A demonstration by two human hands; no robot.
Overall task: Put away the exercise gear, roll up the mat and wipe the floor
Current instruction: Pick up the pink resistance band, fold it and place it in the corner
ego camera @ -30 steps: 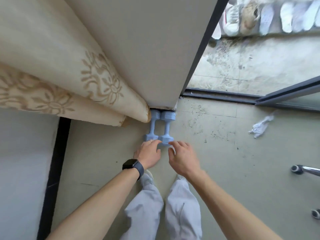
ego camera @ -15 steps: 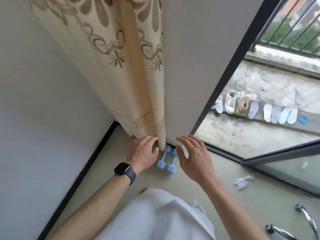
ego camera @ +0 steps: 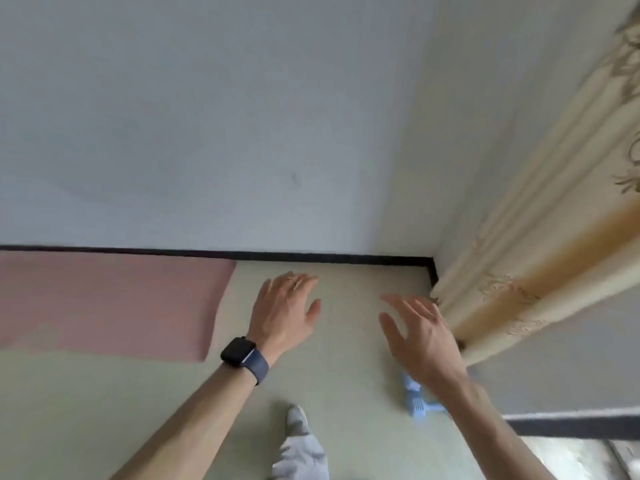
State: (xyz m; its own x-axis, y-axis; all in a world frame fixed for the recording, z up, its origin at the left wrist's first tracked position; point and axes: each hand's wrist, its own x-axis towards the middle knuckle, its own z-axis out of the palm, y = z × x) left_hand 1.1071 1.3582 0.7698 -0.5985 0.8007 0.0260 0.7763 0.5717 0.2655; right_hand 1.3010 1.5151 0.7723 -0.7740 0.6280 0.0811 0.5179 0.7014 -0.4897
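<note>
While both hands hover over the smooth pale floor (ego camera: 346,375), the left hand (ego camera: 284,313) and right hand (ego camera: 420,336) are empty, fingers spread. Ribbed light-blue dumbbells (ego camera: 417,401) lie beneath the right wrist, near the pleated cream curtain (ego camera: 519,271). Flat and pink, the mat (ego camera: 104,303) stays unrolled along the wall.

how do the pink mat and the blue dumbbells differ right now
The pink mat lies unrolled and flat along the wall at left; the blue dumbbells sit near the curtain at right. The mat shows a broad open surface; the dumbbells are small and partly hidden behind the right hand and its forearm. Both rest on the floor, and neither hand, the left hand included, holds either.
</note>
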